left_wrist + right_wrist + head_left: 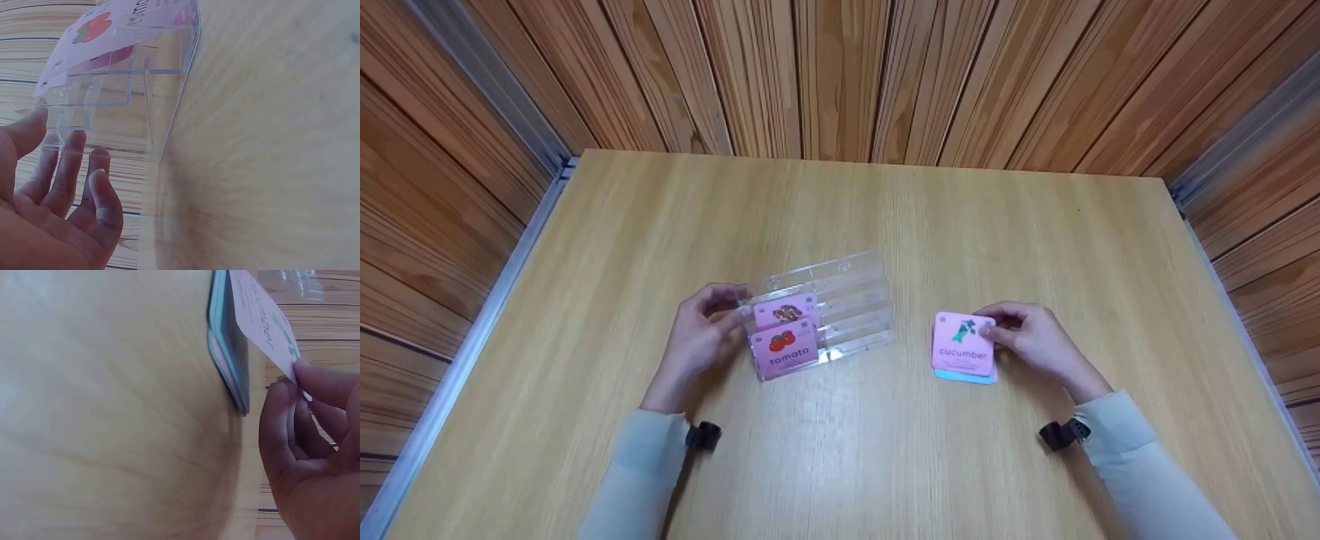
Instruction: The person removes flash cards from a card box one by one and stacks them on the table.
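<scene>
Two cards, the tomato card (784, 349) in front, already stand in the clear holder (840, 300) on the table (885, 450). The left hand (701, 330) steadies the holder with relaxed, open fingers. The right hand (1031, 337) pinches the cucumber card (961, 343), lifting it off the small stack (971, 376); several slots seem free.

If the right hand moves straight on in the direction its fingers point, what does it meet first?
Probably the clear acrylic holder: the right hand, pinching the cucumber card, points across bare table toward it.
</scene>
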`<action>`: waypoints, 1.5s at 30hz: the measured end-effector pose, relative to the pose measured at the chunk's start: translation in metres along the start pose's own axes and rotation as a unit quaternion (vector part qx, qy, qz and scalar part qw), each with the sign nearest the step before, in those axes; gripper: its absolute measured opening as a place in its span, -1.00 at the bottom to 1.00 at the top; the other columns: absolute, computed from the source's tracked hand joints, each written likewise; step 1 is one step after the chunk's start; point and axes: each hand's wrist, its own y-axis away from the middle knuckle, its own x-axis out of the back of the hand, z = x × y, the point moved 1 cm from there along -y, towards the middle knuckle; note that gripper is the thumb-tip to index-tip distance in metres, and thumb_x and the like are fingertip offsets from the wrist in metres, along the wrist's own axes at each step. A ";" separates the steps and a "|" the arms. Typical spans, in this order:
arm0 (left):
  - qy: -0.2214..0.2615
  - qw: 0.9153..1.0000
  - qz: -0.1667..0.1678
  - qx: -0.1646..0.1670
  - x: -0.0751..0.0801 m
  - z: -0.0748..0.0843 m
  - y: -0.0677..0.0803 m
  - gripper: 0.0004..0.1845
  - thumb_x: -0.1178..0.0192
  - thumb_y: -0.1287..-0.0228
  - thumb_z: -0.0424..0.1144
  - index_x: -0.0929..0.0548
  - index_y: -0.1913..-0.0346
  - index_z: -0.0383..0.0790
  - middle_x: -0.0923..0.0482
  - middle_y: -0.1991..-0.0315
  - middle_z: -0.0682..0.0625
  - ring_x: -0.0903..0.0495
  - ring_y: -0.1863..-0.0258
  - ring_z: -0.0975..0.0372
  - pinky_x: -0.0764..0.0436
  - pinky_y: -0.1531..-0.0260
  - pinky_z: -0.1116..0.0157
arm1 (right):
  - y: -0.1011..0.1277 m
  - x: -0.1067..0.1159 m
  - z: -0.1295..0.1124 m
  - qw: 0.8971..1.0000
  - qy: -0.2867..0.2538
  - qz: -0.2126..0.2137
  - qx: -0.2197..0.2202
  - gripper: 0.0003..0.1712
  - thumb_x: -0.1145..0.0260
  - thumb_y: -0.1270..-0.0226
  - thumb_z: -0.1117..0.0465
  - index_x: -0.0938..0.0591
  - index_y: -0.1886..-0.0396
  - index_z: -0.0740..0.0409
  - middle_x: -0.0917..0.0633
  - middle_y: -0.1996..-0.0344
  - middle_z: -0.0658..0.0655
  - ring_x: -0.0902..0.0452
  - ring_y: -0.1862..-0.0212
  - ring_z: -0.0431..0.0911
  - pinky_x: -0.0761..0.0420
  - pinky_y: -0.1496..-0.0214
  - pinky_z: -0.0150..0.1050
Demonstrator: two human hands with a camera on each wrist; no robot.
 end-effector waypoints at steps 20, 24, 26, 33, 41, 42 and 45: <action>-0.008 1.000 0.004 -0.010 -0.001 0.000 0.000 -0.63 -0.31 -0.31 -0.33 -0.57 -0.16 -0.24 -0.57 -0.05 -0.07 -0.49 -0.08 0.11 -0.41 -0.19 0.12 | 0.000 -0.004 0.009 0.993 0.114 0.025 0.027 -0.77 -0.42 -0.26 0.36 -0.74 0.09 0.25 -0.66 0.24 0.12 -0.46 0.24 -0.04 -0.43 0.24 -0.29; -0.008 1.000 0.002 -0.010 -0.001 0.000 0.000 -0.63 -0.31 -0.32 -0.32 -0.56 -0.16 -0.24 -0.56 -0.06 -0.07 -0.49 -0.08 0.11 -0.41 -0.19 0.13 | 0.000 -0.006 0.007 0.991 0.127 0.031 0.031 -0.79 -0.43 -0.24 0.37 -0.74 0.11 0.26 -0.65 0.26 0.11 -0.46 0.24 -0.04 -0.43 0.23 -0.29; -0.007 1.000 0.001 -0.009 0.000 0.000 -0.001 -0.63 -0.31 -0.32 -0.32 -0.56 -0.16 -0.23 -0.56 -0.06 -0.07 -0.49 -0.09 0.11 -0.41 -0.19 0.12 | -0.001 -0.007 0.005 0.990 0.135 0.034 0.036 -0.80 -0.43 -0.23 0.36 -0.74 0.14 0.26 -0.65 0.28 0.10 -0.46 0.25 -0.05 -0.43 0.24 -0.29; -0.011 1.000 0.008 0.001 -0.002 0.001 -0.001 -0.63 -0.31 -0.32 -0.30 -0.56 -0.16 -0.20 -0.56 -0.07 -0.05 -0.48 -0.10 0.11 -0.43 -0.18 0.12 | -0.002 -0.008 0.004 0.986 0.156 0.037 0.046 -0.82 -0.44 -0.23 0.34 -0.74 0.17 0.25 -0.63 0.30 0.09 -0.47 0.25 -0.05 -0.43 0.23 -0.25; -0.012 1.000 0.010 0.009 -0.001 -0.001 0.000 -0.62 -0.32 -0.33 -0.27 -0.56 -0.17 -0.18 -0.55 -0.08 -0.04 -0.47 -0.11 0.12 -0.43 -0.16 0.12 | -0.003 -0.009 0.004 0.986 0.159 0.036 0.036 -0.81 -0.42 -0.25 0.34 -0.72 0.14 0.26 -0.62 0.26 0.12 -0.47 0.22 0.00 -0.42 0.18 -0.16; -0.011 1.000 0.009 0.010 -0.001 -0.001 0.000 -0.61 -0.32 -0.33 -0.27 -0.56 -0.18 -0.18 -0.55 -0.08 -0.04 -0.47 -0.11 0.12 -0.42 -0.17 0.12 | -0.003 -0.009 0.004 0.986 0.158 0.036 0.035 -0.81 -0.42 -0.25 0.34 -0.72 0.14 0.26 -0.62 0.26 0.12 -0.47 0.22 0.00 -0.43 0.18 -0.16; -0.005 1.000 0.007 0.011 -0.001 -0.001 0.000 -0.61 -0.32 -0.32 -0.27 -0.56 -0.18 -0.18 -0.55 -0.08 -0.05 -0.47 -0.11 0.11 -0.42 -0.17 0.11 | -0.004 -0.010 0.005 0.987 0.154 0.034 0.033 -0.81 -0.42 -0.25 0.34 -0.72 0.14 0.27 -0.61 0.25 0.13 -0.47 0.21 0.00 -0.42 0.17 -0.16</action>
